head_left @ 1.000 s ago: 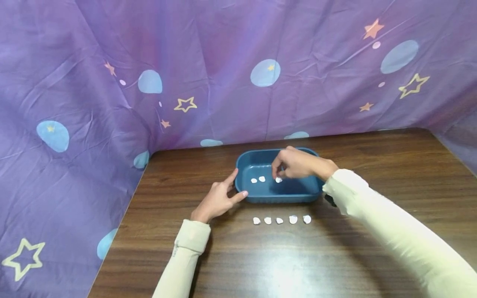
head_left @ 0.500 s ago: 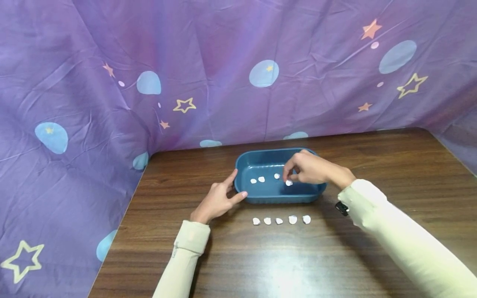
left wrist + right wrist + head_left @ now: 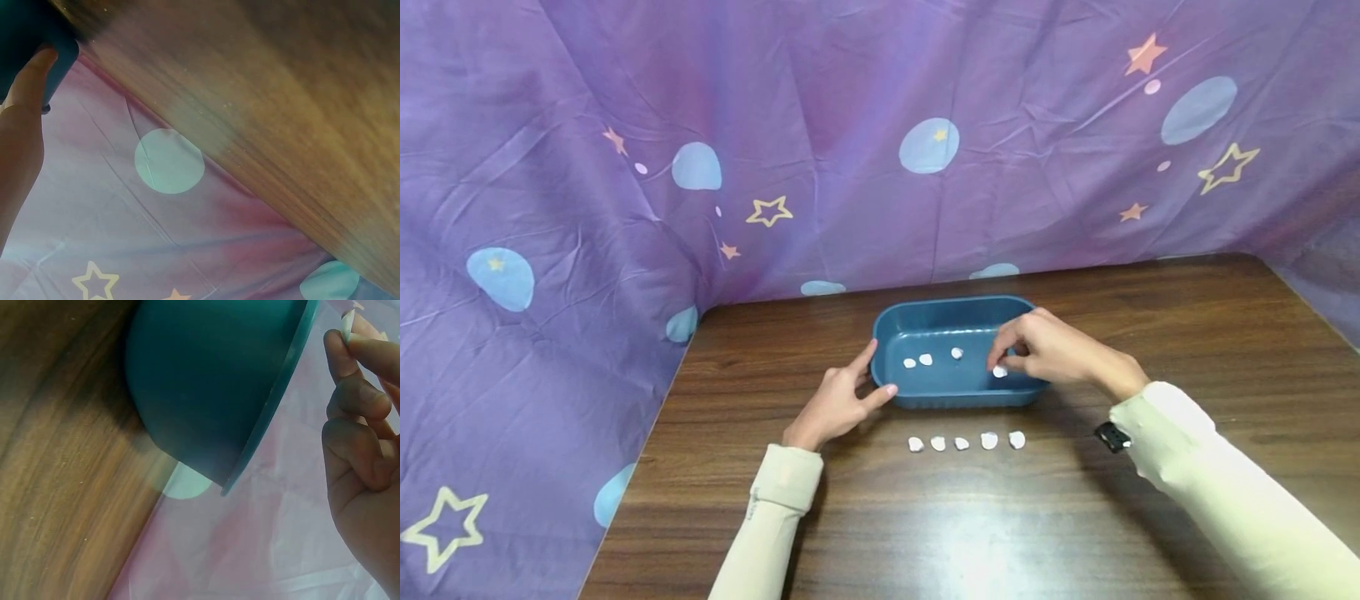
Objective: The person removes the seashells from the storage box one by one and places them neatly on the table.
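Observation:
A blue oval-cornered plastic basin (image 3: 966, 399) stands on the table. My left hand (image 3: 837, 404) rests at its left end, thumb on the front rim and fingers along the outer side. My right hand (image 3: 1048, 350) is over the basin's right end and pinches a small flat white piece (image 3: 1000, 372) between thumb and fingertips. The right wrist view shows that white piece (image 3: 347, 325) edge-on in the pinch, beyond the rim. Inside the basin lie three more white pieces, two near the left and a single white piece (image 3: 957, 353) near the middle.
In front of the basin, several white pieces (image 3: 962, 443) lie in a row on the brown wooden table (image 3: 865, 533). A purple curtain (image 3: 820, 125) with stars hangs behind and to the left. A dark device (image 3: 1111, 437) shows at my right wrist.
My right hand has moved to the right across the basin with the pinched white piece, leaving the middle piece in plain view. The left hand has stayed at the basin's left end.

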A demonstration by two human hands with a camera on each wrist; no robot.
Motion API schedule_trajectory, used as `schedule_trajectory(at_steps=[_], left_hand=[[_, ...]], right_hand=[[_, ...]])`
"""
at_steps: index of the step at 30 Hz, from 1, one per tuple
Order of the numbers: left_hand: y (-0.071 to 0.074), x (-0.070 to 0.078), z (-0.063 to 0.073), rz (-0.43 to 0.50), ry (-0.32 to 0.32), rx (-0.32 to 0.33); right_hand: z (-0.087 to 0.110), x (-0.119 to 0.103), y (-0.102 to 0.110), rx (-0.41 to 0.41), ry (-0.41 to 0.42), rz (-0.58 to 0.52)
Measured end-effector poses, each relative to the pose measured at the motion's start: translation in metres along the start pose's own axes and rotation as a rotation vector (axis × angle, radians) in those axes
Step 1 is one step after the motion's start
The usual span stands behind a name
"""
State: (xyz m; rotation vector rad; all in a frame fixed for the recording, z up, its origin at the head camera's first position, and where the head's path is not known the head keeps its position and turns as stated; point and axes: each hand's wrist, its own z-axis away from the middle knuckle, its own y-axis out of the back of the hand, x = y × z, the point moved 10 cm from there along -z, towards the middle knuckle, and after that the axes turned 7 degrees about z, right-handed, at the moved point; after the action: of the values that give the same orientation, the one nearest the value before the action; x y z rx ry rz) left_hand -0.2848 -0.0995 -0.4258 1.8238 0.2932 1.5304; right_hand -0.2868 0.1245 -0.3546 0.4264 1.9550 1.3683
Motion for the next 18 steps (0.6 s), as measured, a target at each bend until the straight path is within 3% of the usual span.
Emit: schedule_trajectory(at_steps=[18], left_hand=[[0.001,0.002,0.0,0.001,-0.016,0.008]], right_hand=[[0.032,-0.002,0.008,0.084,0.035,0.016]])
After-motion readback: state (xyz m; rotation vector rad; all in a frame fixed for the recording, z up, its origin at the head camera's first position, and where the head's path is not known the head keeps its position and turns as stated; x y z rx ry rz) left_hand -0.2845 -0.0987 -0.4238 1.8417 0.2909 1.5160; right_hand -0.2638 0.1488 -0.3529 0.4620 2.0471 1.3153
